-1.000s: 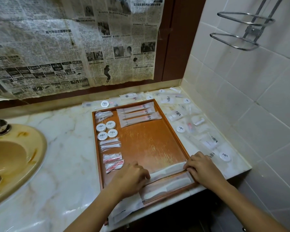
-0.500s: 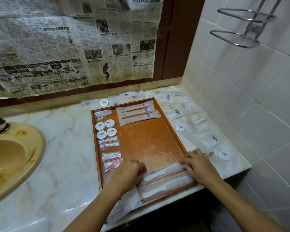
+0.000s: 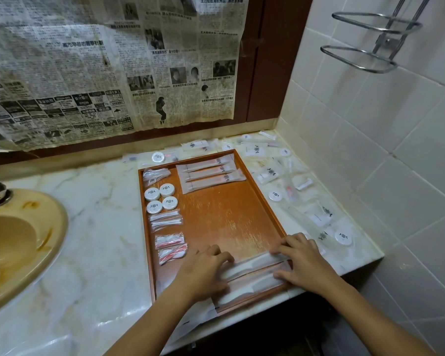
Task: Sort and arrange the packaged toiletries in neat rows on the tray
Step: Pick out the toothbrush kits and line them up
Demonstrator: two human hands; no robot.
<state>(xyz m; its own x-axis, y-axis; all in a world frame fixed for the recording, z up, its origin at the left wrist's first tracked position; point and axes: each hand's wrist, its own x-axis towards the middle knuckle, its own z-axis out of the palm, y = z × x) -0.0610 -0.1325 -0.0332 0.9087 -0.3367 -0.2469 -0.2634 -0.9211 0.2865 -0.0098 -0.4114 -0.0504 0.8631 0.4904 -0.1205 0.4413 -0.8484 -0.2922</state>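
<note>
Over the last second, little moved: both hands kept to the near end of the tray (image 3: pixel 261 191), left hand (image 3: pixel 203 272) and right hand (image 3: pixel 302 263) drawn slightly toward the near rim while the upper comb packet (image 3: pixel 252 264) turned flatter, closer to parallel with the lower comb packet (image 3: pixel 252 283). Judged as squaring-up of a third row, not a fresh pick. Left fingers (image 3: pixel 212 253) loosely spread and laid flat, pressing the packets' left ends; right fingers (image 3: pixel 284 247) spread and lightly bent over the right ends, thumb low against the lower packet; no pinch visible. Long axes of both packets across the tray, left to right, rising slightly to the right, matching the three toothbrush packets (image 3: pixel 211 173) at the far end. Plenty unsorted on the counter (image 3: pixel 93 227) to the right, so only partway through.
</note>
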